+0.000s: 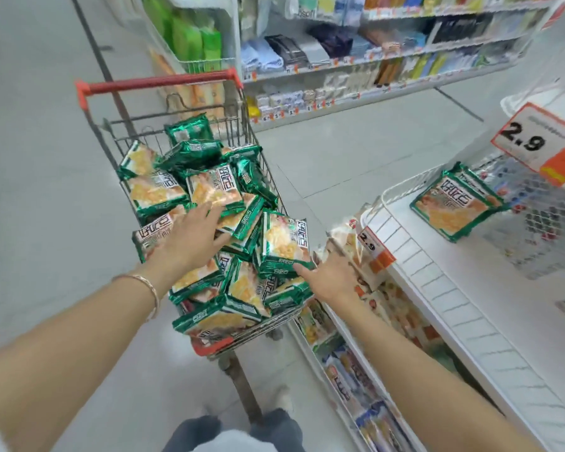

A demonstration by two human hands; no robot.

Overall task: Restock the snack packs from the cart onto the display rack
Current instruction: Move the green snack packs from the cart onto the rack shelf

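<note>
A wire shopping cart [159,82] with a red handle stands in the aisle, heaped with several green snack packs [214,187]. My left hand [190,238] lies flat with spread fingers on the packs in the middle of the heap. My right hand [331,277] pinches the lower right corner of one tilted snack pack [282,244] at the cart's right side, thumb on its front. The white wire display rack [405,230] is to the right. Two or more of the same green packs [454,203] lie stacked on its top tier.
A large 2.9 price sign [535,141] hangs over the rack, and a small 2.9 tag [374,251] sits on its front edge. Lower rack tiers [356,360] hold other bagged snacks. Stocked shelves [372,60] line the back. Grey floor lies to the left.
</note>
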